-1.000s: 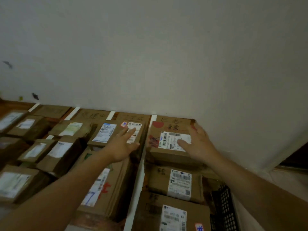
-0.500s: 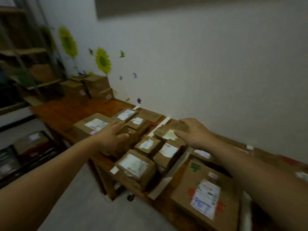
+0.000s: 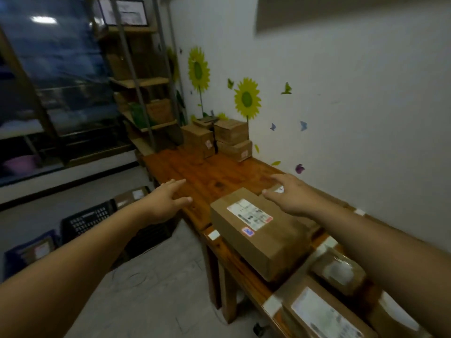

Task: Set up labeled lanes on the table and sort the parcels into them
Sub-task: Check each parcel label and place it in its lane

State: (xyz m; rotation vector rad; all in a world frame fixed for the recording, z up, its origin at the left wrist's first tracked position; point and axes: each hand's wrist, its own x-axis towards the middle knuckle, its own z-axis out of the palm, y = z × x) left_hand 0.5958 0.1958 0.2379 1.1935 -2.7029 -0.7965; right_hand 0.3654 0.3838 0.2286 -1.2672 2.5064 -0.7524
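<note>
Brown cardboard parcel (image 3: 258, 237) is lying flat on the wooden table (image 3: 214, 176), close to the front edge. A white shipping label (image 3: 250, 214) is facing up on its top. A small red-and-blue sticker (image 3: 247, 231) is sitting just beside the label on your side. The print is too blurred to read.

You are reaching your right hand (image 3: 291, 197) over the parcel's far corner, fingers straight and spread, gripping nothing. Whether the palm is touching the cardboard cannot be told. Your fingertips are pointing past a smaller parcel (image 3: 277, 189) that is mostly hidden behind the big one and showing only a patch of white.

You are stretching your left hand (image 3: 168, 202) out over the table's front edge, left of the parcel and apart from it. Its fingers are loose and extended, holding nothing.

A white tape strip (image 3: 214, 235) is sitting on the table edge just left of the parcel. A second strip (image 3: 272, 304) is lying nearer to you. Two more labelled parcels (image 3: 324, 313) (image 3: 339, 269) are lying on the table beyond that second strip, under your right forearm.

At the table's far end, a stack of boxes (image 3: 217, 140) is standing against the white wall (image 3: 353, 106). Sunflower decals (image 3: 247, 98) are showing on the wall above the stack. A shelf rack (image 3: 144, 81) is standing in the corner beyond. On the floor, a black crate (image 3: 87, 219) is sitting below your left forearm.
</note>
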